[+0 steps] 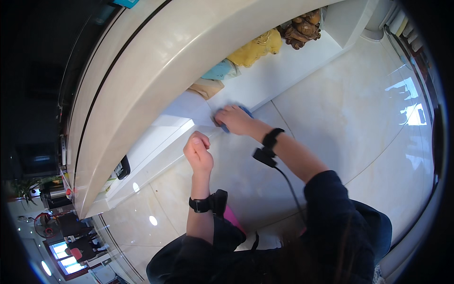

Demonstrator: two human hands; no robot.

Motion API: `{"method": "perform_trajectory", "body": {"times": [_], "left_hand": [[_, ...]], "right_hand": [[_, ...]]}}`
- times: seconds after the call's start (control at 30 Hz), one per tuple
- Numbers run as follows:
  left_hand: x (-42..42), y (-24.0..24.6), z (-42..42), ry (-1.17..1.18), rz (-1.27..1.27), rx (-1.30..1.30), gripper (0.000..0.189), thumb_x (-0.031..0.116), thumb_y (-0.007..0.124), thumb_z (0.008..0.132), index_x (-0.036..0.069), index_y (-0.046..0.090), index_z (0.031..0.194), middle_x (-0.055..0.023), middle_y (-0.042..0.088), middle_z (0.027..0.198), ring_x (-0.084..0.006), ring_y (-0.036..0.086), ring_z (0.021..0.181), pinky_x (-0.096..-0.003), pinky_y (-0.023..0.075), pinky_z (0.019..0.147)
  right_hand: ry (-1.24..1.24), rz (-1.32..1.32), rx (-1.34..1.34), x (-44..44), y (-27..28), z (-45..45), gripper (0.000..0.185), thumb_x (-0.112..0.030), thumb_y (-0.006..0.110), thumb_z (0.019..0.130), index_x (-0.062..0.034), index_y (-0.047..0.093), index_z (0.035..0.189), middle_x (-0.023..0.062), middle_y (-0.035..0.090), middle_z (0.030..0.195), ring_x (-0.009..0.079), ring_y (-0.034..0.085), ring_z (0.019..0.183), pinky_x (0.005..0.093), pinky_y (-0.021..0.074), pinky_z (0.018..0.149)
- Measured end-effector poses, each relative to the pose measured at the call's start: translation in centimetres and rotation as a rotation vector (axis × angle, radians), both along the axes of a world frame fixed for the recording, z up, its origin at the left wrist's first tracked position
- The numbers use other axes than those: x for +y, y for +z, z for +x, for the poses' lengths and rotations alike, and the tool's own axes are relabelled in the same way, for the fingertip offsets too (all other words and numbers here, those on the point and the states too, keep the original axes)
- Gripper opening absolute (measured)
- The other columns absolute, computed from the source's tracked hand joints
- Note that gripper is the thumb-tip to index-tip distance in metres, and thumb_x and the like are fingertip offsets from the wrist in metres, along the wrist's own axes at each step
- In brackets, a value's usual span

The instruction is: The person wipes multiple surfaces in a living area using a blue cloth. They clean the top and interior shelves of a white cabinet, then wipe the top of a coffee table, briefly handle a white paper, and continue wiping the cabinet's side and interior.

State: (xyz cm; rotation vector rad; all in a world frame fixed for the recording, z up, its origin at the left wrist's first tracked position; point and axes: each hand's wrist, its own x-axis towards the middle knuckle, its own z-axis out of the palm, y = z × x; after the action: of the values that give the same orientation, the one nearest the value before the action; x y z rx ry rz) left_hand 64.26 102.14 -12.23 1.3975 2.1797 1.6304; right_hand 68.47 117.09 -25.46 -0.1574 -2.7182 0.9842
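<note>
My right hand presses a blue cloth against the lower edge of a white cabinet shelf, just above the tiled floor; the hand is slightly blurred. My left hand is held in a loose fist in front of the cabinet's white base, and nothing shows in it. Beyond the right hand, a tan paper-like packet, a light blue packet, a yellow figurine and a brown carved figurine stand on the shelf. Black straps are on both wrists.
The cabinet's curved, glossy cream top overhangs the shelves. A black device lies on the left shelf. A black cable runs from my right wrist strap. Shiny floor tiles extend to the right. A fan stands far left.
</note>
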Motion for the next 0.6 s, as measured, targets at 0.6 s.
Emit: {"method": "perform_trajectory", "body": {"times": [0.6], "left_hand": [[-1.4,4.2,-1.2,0.047,0.226,0.131,0.052,0.039,0.024,0.104,0.008,0.038,0.065,-0.0019,0.037,0.057,-0.0109,0.032,0.053,-0.0260,0.0224,0.049]], "right_hand": [[-0.151,-0.754,0.573,-0.9,6.6,-5.3,0.028,0.006,0.048,0.076,-0.0077,0.060,0.097,0.0125,0.057,0.109,0.0310,0.057,0.097,0.0352,0.0458,0.084]]}}
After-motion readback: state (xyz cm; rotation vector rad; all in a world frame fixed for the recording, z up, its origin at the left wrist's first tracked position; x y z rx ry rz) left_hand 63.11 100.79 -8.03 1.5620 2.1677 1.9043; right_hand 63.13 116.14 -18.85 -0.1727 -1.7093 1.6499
